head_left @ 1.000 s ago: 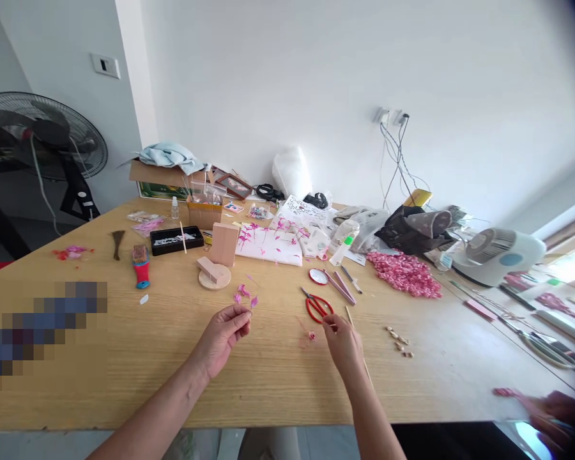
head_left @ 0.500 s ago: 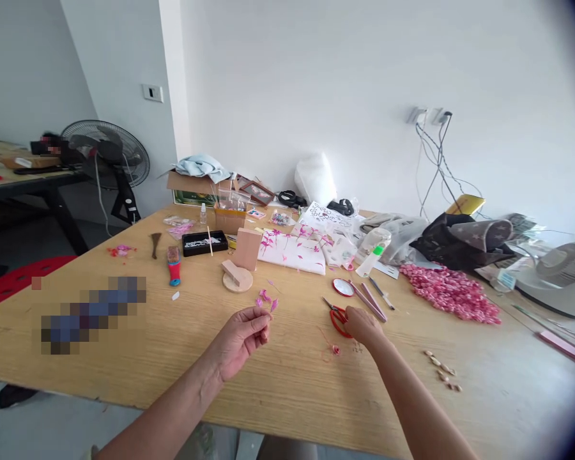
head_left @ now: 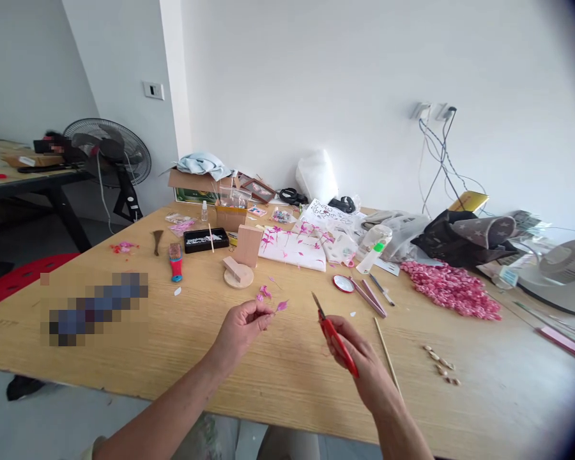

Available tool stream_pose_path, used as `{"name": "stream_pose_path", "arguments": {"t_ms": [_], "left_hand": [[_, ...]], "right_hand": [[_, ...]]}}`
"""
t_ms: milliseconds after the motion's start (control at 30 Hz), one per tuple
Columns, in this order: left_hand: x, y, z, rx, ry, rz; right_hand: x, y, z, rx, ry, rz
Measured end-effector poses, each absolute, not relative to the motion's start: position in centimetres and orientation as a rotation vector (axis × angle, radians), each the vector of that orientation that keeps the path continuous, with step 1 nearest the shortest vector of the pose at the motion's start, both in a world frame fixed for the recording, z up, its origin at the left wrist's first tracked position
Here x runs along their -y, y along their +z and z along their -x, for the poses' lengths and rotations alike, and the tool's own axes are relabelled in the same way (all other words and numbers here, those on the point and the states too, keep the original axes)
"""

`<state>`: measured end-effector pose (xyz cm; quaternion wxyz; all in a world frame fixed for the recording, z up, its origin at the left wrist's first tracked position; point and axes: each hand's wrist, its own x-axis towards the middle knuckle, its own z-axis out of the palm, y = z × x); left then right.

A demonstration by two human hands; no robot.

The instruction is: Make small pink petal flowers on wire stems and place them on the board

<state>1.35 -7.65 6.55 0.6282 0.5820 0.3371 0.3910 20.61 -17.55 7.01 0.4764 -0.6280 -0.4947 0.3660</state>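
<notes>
Scissors (head_left: 336,338) red-handled, slim-bladed; petal (head_left: 282,306) pink, pointed.

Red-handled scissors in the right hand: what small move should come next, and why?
Probably ease the scissors toward the pink petal piece: the right hand grips them, the left hand pinches the piece, and a gap separates the two.

Clock directions were taken from the scissors (head_left: 334,337), which had red handles and a dark grey blade (head_left: 317,303). The petal sprig (head_left: 281,306) at 10 o'clock was magenta-pink. The rectangular pad (head_left: 292,257) at 11 o'clock was white, patterned with pink sprigs (head_left: 310,230). The bottle cap (head_left: 379,247) at 1 o'clock was bright green. At 2 o'clock, the textured heap (head_left: 453,292) was mottled pink, and the grey fabric roll (head_left: 483,230) bore pale stars. The tabletop (head_left: 278,390) was tan, wood-grained.
</notes>
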Motion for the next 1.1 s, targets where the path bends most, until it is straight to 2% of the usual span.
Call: {"name": "stream_pose_path", "arguments": {"t_ms": [133, 267, 633, 1100], "left_hand": [[8.0, 6.9, -1.3, -0.759, 0.892, -1.35], [8.0, 6.5, -1.2, -0.754, 0.862, -1.41], [7.9, 7.4, -1.5, -0.784, 0.733, -1.575], [8.1, 6.6, -1.7, -0.73, 0.732, -1.701]], "right_hand": [[18.1, 4.9, -18.4, 1.047, 1.082, 1.39], [18.1, 3.6, -17.6, 1.006, 1.056, 1.401], [18.8, 5.7, -17.7, 1.4, 0.886, 1.681], [17.9, 5.9, -17.2, 1.545, 0.835, 1.69]]}}
